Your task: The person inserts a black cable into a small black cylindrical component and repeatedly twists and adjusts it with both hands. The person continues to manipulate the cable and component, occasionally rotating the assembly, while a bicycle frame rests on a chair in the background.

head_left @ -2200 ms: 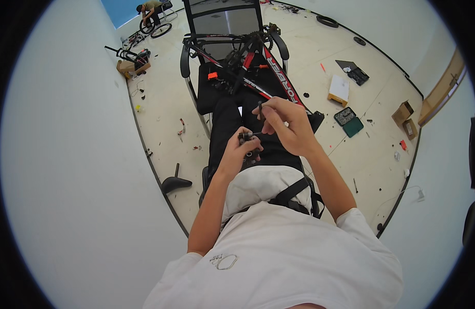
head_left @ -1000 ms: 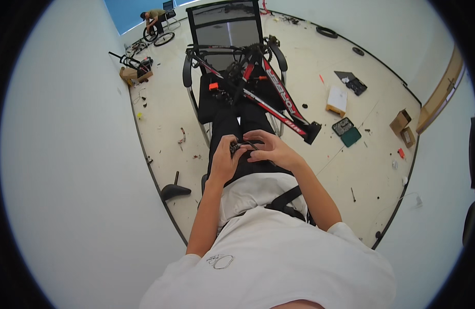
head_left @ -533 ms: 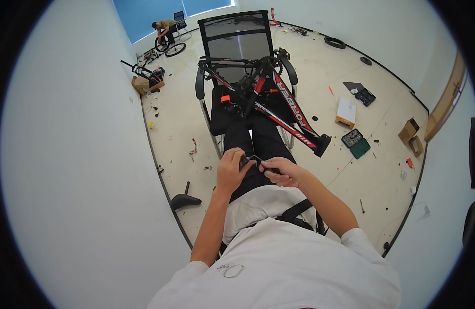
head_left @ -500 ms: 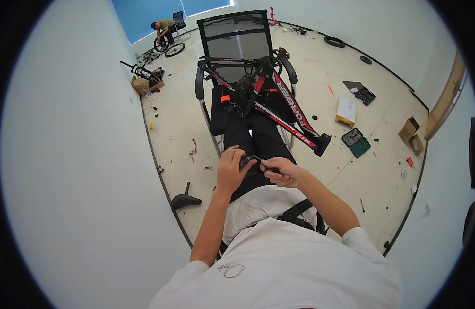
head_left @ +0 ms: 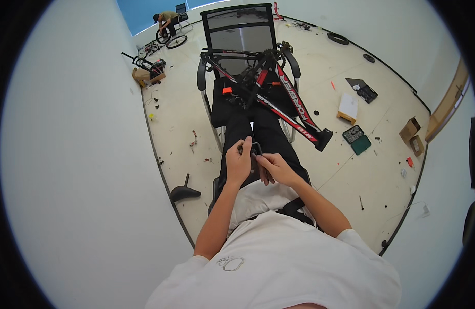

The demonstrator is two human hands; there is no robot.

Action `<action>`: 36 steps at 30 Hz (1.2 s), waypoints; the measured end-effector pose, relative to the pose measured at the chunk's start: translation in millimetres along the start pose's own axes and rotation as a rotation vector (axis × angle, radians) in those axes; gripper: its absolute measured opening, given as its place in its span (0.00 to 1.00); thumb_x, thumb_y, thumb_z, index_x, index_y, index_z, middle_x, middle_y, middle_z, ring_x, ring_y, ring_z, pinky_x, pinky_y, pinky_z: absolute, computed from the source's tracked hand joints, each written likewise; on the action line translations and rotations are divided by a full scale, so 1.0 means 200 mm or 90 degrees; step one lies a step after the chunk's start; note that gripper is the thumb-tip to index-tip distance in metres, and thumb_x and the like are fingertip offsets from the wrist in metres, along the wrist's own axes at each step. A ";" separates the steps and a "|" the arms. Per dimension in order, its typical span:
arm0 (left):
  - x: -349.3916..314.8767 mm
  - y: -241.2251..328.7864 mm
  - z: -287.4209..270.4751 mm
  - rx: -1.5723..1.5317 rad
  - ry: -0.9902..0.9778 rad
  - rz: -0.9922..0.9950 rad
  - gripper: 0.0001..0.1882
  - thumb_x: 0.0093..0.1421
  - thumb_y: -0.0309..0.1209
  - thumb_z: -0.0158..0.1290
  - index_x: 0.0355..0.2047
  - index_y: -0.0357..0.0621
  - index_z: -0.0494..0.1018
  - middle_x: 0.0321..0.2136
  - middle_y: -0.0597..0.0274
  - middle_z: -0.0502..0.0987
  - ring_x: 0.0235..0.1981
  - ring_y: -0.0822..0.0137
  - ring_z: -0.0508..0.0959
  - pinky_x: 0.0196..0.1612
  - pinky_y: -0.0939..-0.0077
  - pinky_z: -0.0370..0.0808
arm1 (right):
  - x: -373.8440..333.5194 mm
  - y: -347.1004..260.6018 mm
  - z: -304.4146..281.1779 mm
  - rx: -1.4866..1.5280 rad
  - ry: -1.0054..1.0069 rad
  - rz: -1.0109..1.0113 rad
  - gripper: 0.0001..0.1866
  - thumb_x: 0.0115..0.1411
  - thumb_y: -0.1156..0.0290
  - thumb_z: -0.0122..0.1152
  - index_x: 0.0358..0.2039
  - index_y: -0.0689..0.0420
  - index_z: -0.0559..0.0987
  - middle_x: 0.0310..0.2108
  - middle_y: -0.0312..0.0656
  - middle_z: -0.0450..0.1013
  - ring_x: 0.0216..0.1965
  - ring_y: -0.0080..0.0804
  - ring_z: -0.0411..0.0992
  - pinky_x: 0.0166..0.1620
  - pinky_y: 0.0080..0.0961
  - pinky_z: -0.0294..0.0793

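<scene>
Over my lap, my left hand (head_left: 238,162) is closed around a small dark part (head_left: 241,149), mostly hidden by the fingers; its kind does not show. Close beside it, my right hand (head_left: 276,169) pinches a thin, bent metal hex key (head_left: 257,146), whose bend reaches toward the left hand's thumb. Ahead of my knees a black, red and white bicycle frame (head_left: 286,121) lies across a black mesh office chair (head_left: 240,38), its head tube sticking out past the seat on the right. A small orange item (head_left: 227,91) rests on the seat by the frame.
A black saddle (head_left: 185,193) lies on the floor at left. On the right are an open green case (head_left: 360,144), a white-topped box (head_left: 347,108), a black tool case (head_left: 367,93) and cardboard boxes (head_left: 411,135). Far left, another person (head_left: 169,21) bends over a wheel (head_left: 176,42).
Both hands have drawn closer together, and the bent key now stands more upright between them. My right hand has turned, with its lower fingers pointing down. The view has shifted slightly.
</scene>
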State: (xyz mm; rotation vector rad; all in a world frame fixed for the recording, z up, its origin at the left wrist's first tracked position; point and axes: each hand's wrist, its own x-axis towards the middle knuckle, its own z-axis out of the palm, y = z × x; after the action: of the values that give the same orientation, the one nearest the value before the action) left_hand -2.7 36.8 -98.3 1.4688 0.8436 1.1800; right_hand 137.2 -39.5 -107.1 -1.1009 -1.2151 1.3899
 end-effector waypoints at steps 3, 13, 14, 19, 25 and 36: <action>-0.01 0.11 0.00 -0.076 -0.066 -0.048 0.22 0.67 0.43 0.48 0.20 0.41 0.68 0.13 0.66 0.72 0.13 0.79 0.70 0.16 0.82 0.64 | 0.02 -0.01 -0.11 0.088 -0.105 0.011 0.13 0.66 0.65 0.55 0.30 0.62 0.77 0.22 0.40 0.75 0.23 0.23 0.75 0.23 0.17 0.71; -0.09 0.23 0.02 -0.042 -0.463 -0.193 0.14 0.66 0.34 0.50 0.26 0.39 0.68 0.15 0.64 0.72 0.19 0.75 0.74 0.25 0.82 0.69 | 0.00 -0.12 -0.40 0.149 0.065 -0.065 0.16 0.56 0.77 0.63 0.46 0.64 0.77 0.35 0.41 0.76 0.29 0.23 0.75 0.33 0.20 0.77; -0.09 0.23 0.03 -0.024 -0.458 -0.158 0.14 0.65 0.34 0.51 0.25 0.39 0.68 0.16 0.65 0.71 0.20 0.76 0.73 0.26 0.82 0.69 | -0.01 -0.18 -0.37 0.171 0.085 -0.086 0.20 0.57 0.77 0.63 0.51 0.62 0.74 0.37 0.41 0.76 0.30 0.24 0.75 0.33 0.21 0.77; -0.07 0.20 0.00 -0.118 -0.432 -0.045 0.14 0.65 0.37 0.52 0.26 0.40 0.70 0.16 0.69 0.72 0.18 0.82 0.69 0.20 0.84 0.64 | -0.08 -0.44 -0.19 0.223 0.101 -0.134 0.37 0.58 0.75 0.62 0.66 0.53 0.58 0.44 0.44 0.74 0.39 0.29 0.75 0.41 0.27 0.77; -0.04 0.22 -0.02 -0.092 -0.228 -0.083 0.14 0.65 0.37 0.51 0.27 0.41 0.72 0.15 0.67 0.72 0.16 0.80 0.70 0.19 0.84 0.64 | -0.12 -0.42 0.00 -0.145 -0.062 -0.232 0.53 0.43 0.62 0.77 0.66 0.53 0.56 0.60 0.46 0.62 0.62 0.38 0.61 0.62 0.38 0.61; -0.07 0.24 -0.02 -0.023 -0.384 -0.033 0.16 0.64 0.36 0.53 0.23 0.37 0.71 0.15 0.70 0.69 0.19 0.82 0.69 0.23 0.85 0.64 | 0.09 -0.50 -0.21 -0.366 0.320 -0.320 0.50 0.43 0.59 0.77 0.64 0.56 0.59 0.62 0.47 0.62 0.61 0.44 0.63 0.61 0.40 0.64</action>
State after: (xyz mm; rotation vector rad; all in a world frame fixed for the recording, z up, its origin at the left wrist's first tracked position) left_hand -14.8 13.1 -54.4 1.6352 0.4359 0.6453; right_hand 185.3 -10.4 -11.7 -1.3047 -1.4077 0.3474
